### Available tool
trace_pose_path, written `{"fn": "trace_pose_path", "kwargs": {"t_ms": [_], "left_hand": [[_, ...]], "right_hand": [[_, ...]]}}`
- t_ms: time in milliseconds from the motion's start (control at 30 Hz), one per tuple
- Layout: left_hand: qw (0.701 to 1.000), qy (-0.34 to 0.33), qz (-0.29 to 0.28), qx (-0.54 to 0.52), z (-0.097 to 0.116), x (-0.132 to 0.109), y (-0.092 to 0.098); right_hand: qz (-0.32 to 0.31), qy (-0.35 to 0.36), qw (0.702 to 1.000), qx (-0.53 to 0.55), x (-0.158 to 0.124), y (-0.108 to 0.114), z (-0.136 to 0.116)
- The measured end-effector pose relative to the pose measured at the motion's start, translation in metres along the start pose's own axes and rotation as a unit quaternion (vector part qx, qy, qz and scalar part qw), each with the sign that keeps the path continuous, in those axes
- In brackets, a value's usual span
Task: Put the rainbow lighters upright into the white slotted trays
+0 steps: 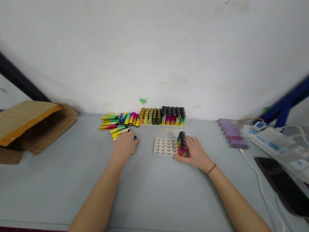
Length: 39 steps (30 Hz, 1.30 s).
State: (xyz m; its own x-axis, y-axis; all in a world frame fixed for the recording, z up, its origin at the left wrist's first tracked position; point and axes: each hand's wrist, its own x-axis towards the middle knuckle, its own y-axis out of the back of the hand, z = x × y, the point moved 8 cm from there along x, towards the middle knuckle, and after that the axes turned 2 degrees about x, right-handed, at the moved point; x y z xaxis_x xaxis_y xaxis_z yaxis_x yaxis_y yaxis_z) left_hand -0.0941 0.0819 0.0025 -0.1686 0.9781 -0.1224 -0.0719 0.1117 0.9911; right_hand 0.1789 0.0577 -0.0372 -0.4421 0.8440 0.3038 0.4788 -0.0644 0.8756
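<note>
A white tray [164, 146] with rows of round holes lies on the grey table [148, 187]. Several colourful lighters [181, 143] stand upright in its right column. My right hand [194, 153] rests against the tray's right end, fingers curled beside those lighters and touching them. My left hand [125, 145] reaches into the near edge of a loose pile of colourful lighters [114, 124] lying flat, its fingers closed over one lighter [135, 139] whose tip shows at the fingertips.
A filled row of upright lighters [162, 116] stands against the white wall. An open cardboard box [20, 127] lies at the left. At the right are a power strip [274, 141], white cables [262, 183] and a dark phone [286, 187].
</note>
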Motion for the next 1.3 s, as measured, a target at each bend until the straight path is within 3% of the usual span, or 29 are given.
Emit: {"fn": "trace_pose_path", "kwargs": {"t_ms": [200, 333, 400, 500, 567, 900, 1000, 1167, 1300], "left_hand": [[0.999, -0.034, 0.005, 0.018, 0.019, -0.004, -0.007], [0.993, -0.047, 0.008, -0.108, 0.026, 0.002, -0.008], [0.968, -0.03, -0.009, -0.25, 0.026, 0.006, -0.012], [0.888, 0.0, -0.054, -0.457, 0.028, 0.008, -0.022], [0.84, -0.001, -0.055, -0.54, 0.032, 0.007, -0.022], [0.692, 0.057, -0.089, -0.715, 0.045, 0.004, -0.032], [0.67, 0.043, -0.092, -0.735, 0.053, -0.002, -0.032], [0.664, 0.021, -0.091, -0.742, 0.062, -0.007, -0.03], [0.645, 0.038, -0.088, -0.758, 0.059, -0.005, -0.032]], "right_hand": [[-0.004, -0.002, 1.0, 0.001, 0.0, -0.001, 0.0], [-0.004, -0.002, 1.0, 0.001, 0.0, -0.001, 0.0], [-0.004, -0.001, 1.0, -0.001, 0.0, -0.001, 0.0], [-0.003, 0.0, 1.0, -0.005, 0.0, -0.001, 0.0], [-0.002, 0.0, 1.0, -0.006, 0.0, 0.0, 0.0], [-0.003, -0.003, 1.0, -0.002, 0.0, 0.0, -0.001], [-0.005, -0.006, 1.0, -0.006, 0.0, 0.0, -0.001], [-0.004, -0.001, 1.0, -0.008, -0.001, 0.0, -0.001], [-0.002, 0.003, 1.0, -0.005, -0.001, 0.0, 0.0]]}}
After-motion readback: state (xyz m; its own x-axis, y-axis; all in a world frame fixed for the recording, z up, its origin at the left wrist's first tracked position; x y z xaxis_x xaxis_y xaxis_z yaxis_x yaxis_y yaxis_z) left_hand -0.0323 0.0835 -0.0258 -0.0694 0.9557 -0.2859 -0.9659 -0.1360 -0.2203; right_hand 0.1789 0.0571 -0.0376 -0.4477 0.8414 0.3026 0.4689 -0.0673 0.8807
